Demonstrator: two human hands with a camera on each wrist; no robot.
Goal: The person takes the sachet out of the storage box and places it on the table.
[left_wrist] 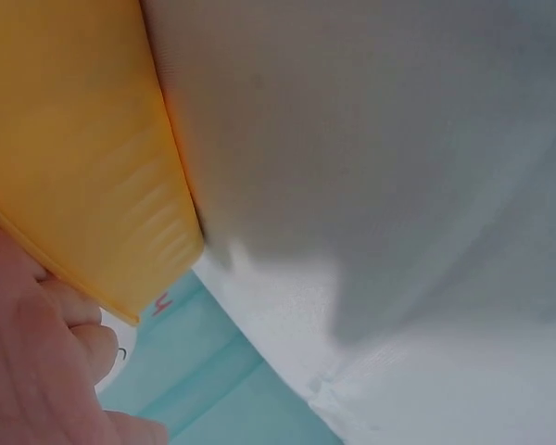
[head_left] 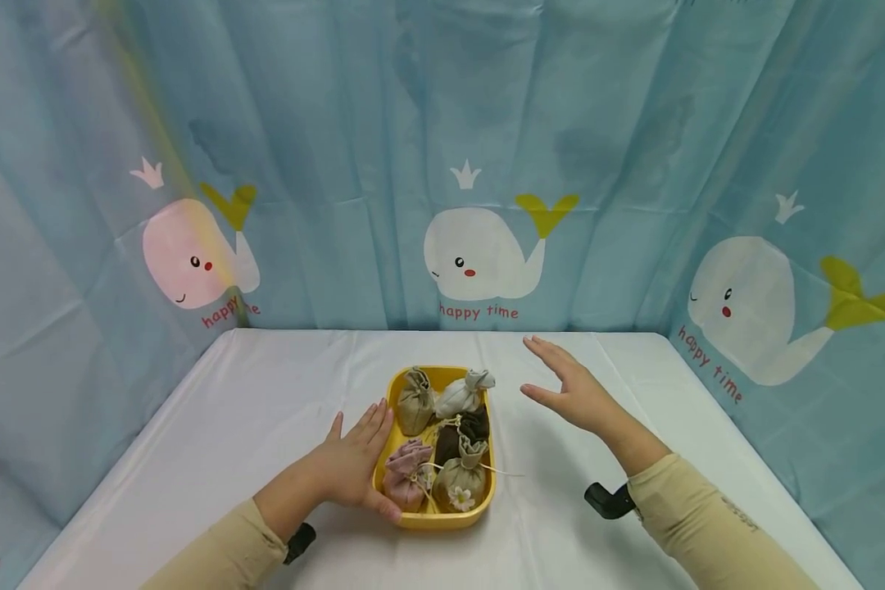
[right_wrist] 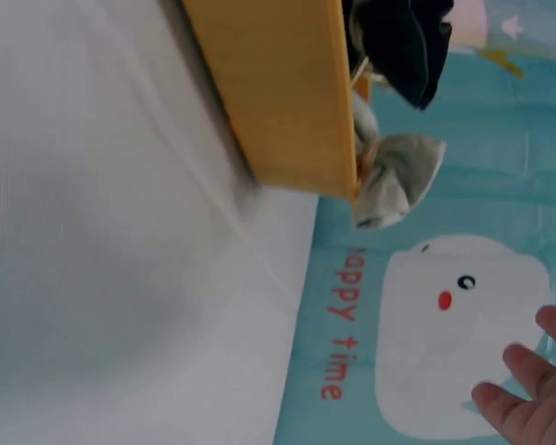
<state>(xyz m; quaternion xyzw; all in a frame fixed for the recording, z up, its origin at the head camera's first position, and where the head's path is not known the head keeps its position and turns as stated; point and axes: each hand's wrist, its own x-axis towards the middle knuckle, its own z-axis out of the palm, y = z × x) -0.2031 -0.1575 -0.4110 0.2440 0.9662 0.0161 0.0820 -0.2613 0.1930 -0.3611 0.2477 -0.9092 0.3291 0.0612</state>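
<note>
A yellow tray [head_left: 442, 521] stands on the white table, holding several small drawstring pouches. At its far end sit an olive pouch [head_left: 416, 403] and a pale grey pouch [head_left: 460, 397]. A dark brown pouch [head_left: 448, 442] lies at the right wall. Nearer are a pink pouch [head_left: 406, 479] and a tan pouch [head_left: 460, 482] with a white flower. My left hand [head_left: 352, 460] lies with straight fingers along the tray's left rim, its thumb at the near left corner. My right hand [head_left: 571, 395] is raised to the right of the tray, fingers extended, holding nothing.
White cloth covers the table [head_left: 265, 410]. A blue curtain [head_left: 324, 164] printed with whales hangs behind it and along both sides. Black wrist mounts [head_left: 609, 501] stick out below both sleeves. A thin pale cord [head_left: 507, 473] reaches over the tray's right rim.
</note>
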